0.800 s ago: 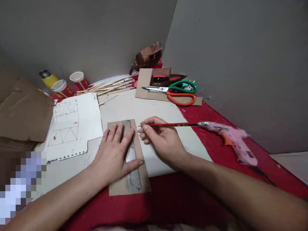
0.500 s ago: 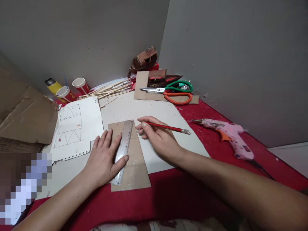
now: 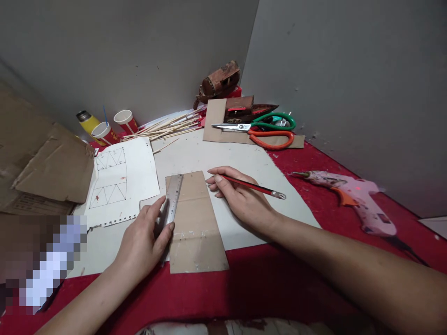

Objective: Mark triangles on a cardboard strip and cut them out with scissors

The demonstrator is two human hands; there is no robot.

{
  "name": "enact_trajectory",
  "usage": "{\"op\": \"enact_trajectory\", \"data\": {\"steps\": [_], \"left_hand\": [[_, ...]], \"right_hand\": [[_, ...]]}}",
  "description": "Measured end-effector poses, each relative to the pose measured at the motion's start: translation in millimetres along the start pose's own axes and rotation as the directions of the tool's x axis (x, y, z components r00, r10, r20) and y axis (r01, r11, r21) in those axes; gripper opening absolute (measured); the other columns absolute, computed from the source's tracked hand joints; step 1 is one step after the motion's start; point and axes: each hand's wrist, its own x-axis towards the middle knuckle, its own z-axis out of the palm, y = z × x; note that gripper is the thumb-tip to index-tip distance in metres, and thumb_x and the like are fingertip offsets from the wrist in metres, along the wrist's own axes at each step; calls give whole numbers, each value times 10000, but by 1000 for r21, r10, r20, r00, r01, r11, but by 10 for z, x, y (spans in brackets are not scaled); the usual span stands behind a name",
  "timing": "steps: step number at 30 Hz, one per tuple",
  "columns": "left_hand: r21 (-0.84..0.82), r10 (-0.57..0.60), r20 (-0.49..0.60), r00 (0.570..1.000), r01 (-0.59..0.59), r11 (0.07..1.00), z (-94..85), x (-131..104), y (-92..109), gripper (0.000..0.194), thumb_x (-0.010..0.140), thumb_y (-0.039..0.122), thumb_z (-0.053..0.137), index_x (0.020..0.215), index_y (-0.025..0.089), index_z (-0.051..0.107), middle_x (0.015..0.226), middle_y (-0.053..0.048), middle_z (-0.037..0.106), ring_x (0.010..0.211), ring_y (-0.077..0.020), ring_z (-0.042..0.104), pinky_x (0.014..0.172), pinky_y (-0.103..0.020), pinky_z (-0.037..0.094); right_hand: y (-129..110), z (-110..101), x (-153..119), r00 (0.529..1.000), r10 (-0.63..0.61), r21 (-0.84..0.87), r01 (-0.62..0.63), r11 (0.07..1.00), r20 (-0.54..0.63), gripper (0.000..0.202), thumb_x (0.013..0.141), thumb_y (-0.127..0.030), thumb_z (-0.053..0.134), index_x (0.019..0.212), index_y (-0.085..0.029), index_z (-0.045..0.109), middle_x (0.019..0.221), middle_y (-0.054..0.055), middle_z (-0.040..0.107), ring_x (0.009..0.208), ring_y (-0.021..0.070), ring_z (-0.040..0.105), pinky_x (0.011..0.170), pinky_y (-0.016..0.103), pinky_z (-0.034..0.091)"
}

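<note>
My left hand (image 3: pixel 143 235) grips a metal ruler (image 3: pixel 175 188) between its thumb and fingers. The ruler lies slightly slanted along the left edge of a piece of brown cardboard (image 3: pixel 200 218); part of it is hidden by the hand. To the right of the cardboard, my right hand (image 3: pixel 244 202) is closed around a red and black pencil (image 3: pixel 253 185), whose back end points right. Under the cardboard lies a large pale sheet (image 3: pixel 240 160).
Scissors (image 3: pixel 256 130) rest on cardboard at the back, near a brown model boat (image 3: pixel 240 108). A pink glue gun (image 3: pixel 356 195) lies right. Thin sticks (image 3: pixel 171 126), paper cups (image 3: pixel 126 122) and a truss drawing (image 3: pixel 139 163) are back left. A cardboard box (image 3: pixel 52 163) stands left.
My left hand has slid the ruler leftward across the cardboard to its left edge, its spread fingers drawing in around it. The right hand keeps the pencil. The view has shifted slightly.
</note>
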Motion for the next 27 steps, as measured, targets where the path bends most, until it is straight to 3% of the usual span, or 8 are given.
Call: {"op": "enact_trajectory", "data": {"steps": [4,7,11,15,20,27], "left_hand": [[-269,-181,61,982,191,944,-20,-14,12,566,905,369,550,1437,205,445,852,-22,612,701,-195,584,658,-336,465],[-527,-300,64,952,288,800,-18,-26,4,545,916,423,558,1413,214,474,854,9,567,650,-147,529,607,-281,424],[-669,-398,48,916,326,668,6,-61,-2,575,907,466,594,1409,199,502,855,16,555,675,-133,502,615,-261,407],[-689,-373,77,925,320,651,51,-101,18,591,906,455,612,1425,191,506,832,15,577,724,-143,521,688,-277,420],[-636,-292,101,951,287,716,33,-84,6,612,903,426,616,1445,172,489,838,3,614,748,-155,546,720,-294,431],[-529,-252,244,936,346,774,-36,46,-31,651,929,414,568,1496,140,403,623,78,435,581,-133,401,588,-278,351]], "right_hand": [[-3,-7,-10,1000,-7,-36,8,999,24,229,992,-377,522,1096,-223,655,963,62,723,861,219,692,743,381,574],[1,-8,4,1000,-9,-42,9,999,21,232,988,-380,522,1092,-221,656,957,66,724,865,230,694,733,382,578],[3,-15,20,999,-22,-71,24,997,33,246,994,-387,509,1098,-222,659,961,69,728,870,235,697,731,378,585],[5,-23,20,999,-24,-94,27,995,38,248,1001,-388,500,1100,-227,661,982,64,734,854,226,700,720,359,584],[20,-23,15,999,-13,-80,16,997,46,267,1012,-412,492,1116,-231,659,995,62,741,861,228,703,722,348,573],[-6,-24,23,999,27,-117,-22,993,36,260,1008,-425,510,1115,-249,668,996,49,760,901,240,704,819,376,542]]}}
